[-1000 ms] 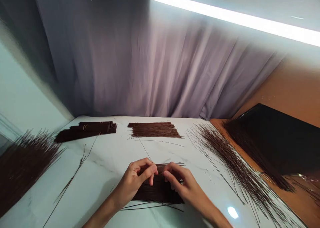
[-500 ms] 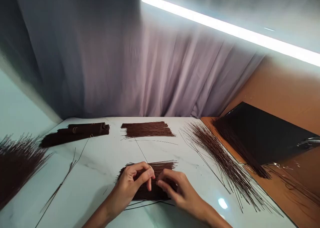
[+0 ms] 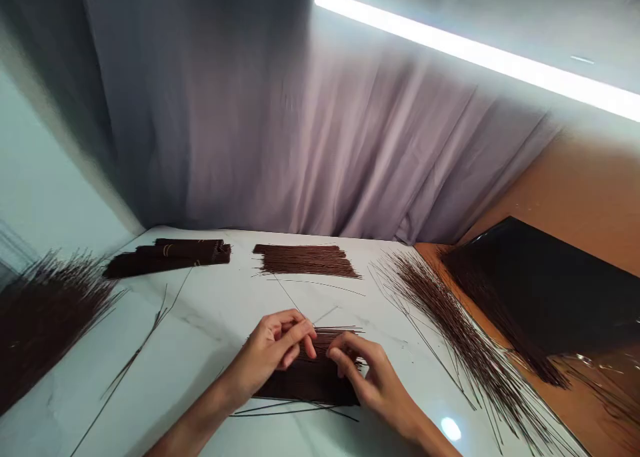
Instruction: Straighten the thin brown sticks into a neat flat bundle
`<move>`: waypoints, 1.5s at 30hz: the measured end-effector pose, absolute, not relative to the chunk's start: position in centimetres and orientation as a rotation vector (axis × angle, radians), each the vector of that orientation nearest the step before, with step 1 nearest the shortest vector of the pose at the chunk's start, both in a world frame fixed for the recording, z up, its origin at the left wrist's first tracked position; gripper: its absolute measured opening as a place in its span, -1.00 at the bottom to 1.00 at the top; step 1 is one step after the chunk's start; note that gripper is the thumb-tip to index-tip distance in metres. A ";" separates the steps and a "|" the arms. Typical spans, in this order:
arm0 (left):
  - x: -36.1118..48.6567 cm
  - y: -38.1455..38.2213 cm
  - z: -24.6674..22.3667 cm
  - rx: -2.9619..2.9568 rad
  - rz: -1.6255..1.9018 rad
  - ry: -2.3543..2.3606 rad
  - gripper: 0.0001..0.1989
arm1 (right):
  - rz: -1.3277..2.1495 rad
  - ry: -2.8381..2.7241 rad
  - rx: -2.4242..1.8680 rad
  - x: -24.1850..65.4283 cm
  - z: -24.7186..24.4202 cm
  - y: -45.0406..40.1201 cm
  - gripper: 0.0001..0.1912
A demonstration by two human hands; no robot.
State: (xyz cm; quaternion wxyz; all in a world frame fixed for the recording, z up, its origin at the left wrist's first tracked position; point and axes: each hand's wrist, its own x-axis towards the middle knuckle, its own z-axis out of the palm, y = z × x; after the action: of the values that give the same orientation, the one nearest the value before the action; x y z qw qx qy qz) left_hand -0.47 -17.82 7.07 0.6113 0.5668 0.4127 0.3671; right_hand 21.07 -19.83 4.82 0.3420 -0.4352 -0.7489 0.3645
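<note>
My left hand is closed, thumb and forefinger pinched over the pile's upper left. A thin dark brown stick runs up and left from its fingertips; a paler thin line slants up to the right. Below lies a flat pile of thin dark brown sticks, resembling incense sticks, partly hidden by both hands. My right hand is pinched closed at the pile's right side; whatever is between its fingers is too small to make out. Several loose sticks cross in front of the pile.
Another flat stick pile lies farther back. Banded dark bundles are at back left, a bristling heap at far left. Loose sticks lie nearer. A spread bundle stretches along the right edge, beside a black sheet.
The view has shifted, moving the scene rightward. My left hand sits slightly higher, still pinched, and a thin line now shows above its fingers. My right hand stays pinched near the pile.
</note>
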 end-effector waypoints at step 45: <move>-1.7 -17.2 5.0 1.246 0.724 1.091 -0.63 | 0.346 -2.390 -1.031 26.9 10.7 -12.2 -0.77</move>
State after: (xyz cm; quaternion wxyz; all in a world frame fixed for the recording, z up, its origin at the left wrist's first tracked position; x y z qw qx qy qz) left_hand -1.71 -17.15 4.97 0.6187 0.5415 0.4742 0.3148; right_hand 26.87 -12.21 10.74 0.2551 -0.3796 -0.8801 0.1273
